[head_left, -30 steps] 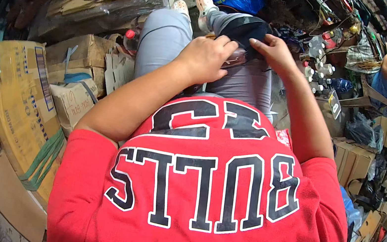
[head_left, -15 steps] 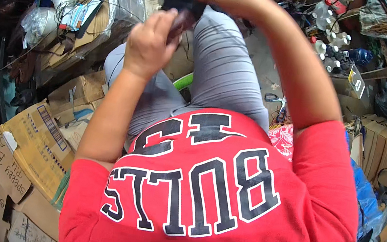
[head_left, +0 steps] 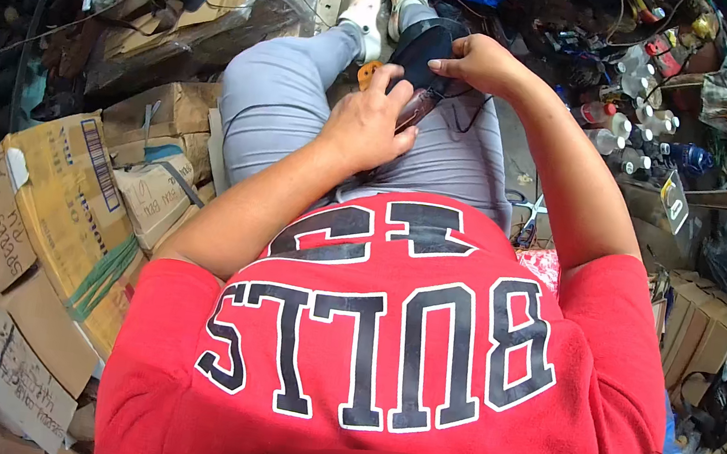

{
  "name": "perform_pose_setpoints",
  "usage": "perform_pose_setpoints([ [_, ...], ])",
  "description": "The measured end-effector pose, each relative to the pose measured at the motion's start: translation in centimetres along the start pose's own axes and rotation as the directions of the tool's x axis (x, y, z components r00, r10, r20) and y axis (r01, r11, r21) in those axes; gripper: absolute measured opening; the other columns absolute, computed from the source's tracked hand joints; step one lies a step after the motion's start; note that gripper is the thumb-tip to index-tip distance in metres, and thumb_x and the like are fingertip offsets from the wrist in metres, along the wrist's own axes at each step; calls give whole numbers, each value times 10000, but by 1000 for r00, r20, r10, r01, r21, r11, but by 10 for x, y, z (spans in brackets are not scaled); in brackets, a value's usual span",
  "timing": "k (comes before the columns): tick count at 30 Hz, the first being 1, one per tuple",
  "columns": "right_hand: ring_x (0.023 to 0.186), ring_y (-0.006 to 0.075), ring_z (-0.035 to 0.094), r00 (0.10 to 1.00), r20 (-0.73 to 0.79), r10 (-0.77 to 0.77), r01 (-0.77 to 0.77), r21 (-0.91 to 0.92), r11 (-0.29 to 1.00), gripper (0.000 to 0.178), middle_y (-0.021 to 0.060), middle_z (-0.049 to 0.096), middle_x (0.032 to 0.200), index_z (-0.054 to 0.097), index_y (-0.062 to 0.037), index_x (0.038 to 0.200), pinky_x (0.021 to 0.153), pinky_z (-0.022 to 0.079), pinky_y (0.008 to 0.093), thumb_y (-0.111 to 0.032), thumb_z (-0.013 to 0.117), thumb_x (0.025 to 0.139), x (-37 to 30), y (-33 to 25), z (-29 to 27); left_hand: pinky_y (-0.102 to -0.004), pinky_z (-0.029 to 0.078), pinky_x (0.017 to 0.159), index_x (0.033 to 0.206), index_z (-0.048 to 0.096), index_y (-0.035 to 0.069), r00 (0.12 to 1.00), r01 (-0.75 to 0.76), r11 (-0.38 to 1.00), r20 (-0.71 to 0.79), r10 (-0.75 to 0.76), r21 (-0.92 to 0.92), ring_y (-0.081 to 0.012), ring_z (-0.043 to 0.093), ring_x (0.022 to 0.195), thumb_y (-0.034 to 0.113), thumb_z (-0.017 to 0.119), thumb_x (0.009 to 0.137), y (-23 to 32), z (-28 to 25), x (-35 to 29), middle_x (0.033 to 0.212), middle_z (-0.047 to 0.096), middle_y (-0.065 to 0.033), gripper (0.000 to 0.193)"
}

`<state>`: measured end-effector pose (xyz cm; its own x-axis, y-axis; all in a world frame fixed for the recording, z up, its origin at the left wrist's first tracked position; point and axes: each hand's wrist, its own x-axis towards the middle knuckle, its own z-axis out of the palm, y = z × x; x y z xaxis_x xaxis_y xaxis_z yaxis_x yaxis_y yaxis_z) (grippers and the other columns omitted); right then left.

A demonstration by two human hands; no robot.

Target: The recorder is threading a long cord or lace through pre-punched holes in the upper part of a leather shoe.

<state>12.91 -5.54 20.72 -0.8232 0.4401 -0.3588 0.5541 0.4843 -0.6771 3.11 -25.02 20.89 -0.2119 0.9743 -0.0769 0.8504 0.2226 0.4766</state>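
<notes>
L hand point(head_left: 369, 125) is wrapped round the glossy brown part point(head_left: 416, 111), fingers curled over it; R hand point(head_left: 482, 64) pinches the edge of the black part point(head_left: 422, 53), thumb on top, other fingertips partly hidden. So the work sits btwn both hands, above the thigh; can't tell how brown & black parts join. Orange thing point(head_left: 367, 74) just beyond L fingers, can't tell if held. Thin dark cord point(head_left: 470, 121) hangs just below R hand.

Step in hand, prob.: L steadies the brown part while R handles the black edge. Next move seems to call for a firm L grip & fine R finger control, w/ cord kept clear.

Farther out: grey trousers point(head_left: 274, 101) under L hand & beside it; pale clogs point(head_left: 365, 11) beyond L hand; bottles point(head_left: 621, 126) to R hand's right; scissors point(head_left: 531, 211) nearer the body than R hand; yellow carton point(head_left: 69, 183) well left of L hand.
</notes>
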Motion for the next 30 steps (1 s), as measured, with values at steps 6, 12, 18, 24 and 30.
perform_pose_setpoints([
  [6, 754, 294, 626, 999, 43, -8, 12, -104, 995, 519, 200, 649, 818, 660, 28, 906, 726, 475, 372, -455, 699, 721, 5, -12, -1, -474, 473, 720, 941, 438, 45, 998, -64, 996, 27, 62, 60, -397, 586, 843, 244, 648, 706, 3, -9, 2, 922, 588, -220, 372],
  [12, 625, 162, 540, 995, 101, 2, 0, -14, 1000, 495, 88, 601, 673, 653, 8, 765, 599, 441, 333, -478, 726, 709, -12, -14, -3, -478, 482, 683, 958, 443, 45, 987, -125, 992, 106, 122, 23, -410, 605, 755, 260, 644, 704, 8, -29, -11, 762, 618, -225, 389],
  [18, 575, 145, 490, 997, -52, 59, -56, 56, 997, 448, 68, 558, 618, 651, -5, 734, 556, 417, 326, -444, 738, 713, -3, 14, 19, -464, 492, 677, 955, 532, 55, 985, -112, 990, 142, 99, 88, -376, 621, 745, 371, 660, 712, 1, -24, -6, 744, 624, -211, 419],
  [24, 720, 273, 619, 992, -96, 85, -97, -131, 987, 430, 167, 650, 776, 672, -6, 862, 678, 474, 373, -407, 723, 716, 5, -6, 13, -395, 490, 676, 959, 638, 68, 976, -99, 993, 190, 109, -60, -334, 637, 729, 435, 674, 737, -17, -29, 11, 765, 643, -183, 430],
  [30, 719, 112, 531, 960, -267, -83, 80, -19, 997, 386, 57, 594, 761, 587, 29, 958, 657, 455, 272, -288, 723, 783, -11, -14, 21, -344, 454, 860, 1022, 641, 80, 918, -335, 895, -317, 240, -294, -257, 588, 994, 255, 683, 755, -59, -35, 55, 1083, 613, -132, 322],
])
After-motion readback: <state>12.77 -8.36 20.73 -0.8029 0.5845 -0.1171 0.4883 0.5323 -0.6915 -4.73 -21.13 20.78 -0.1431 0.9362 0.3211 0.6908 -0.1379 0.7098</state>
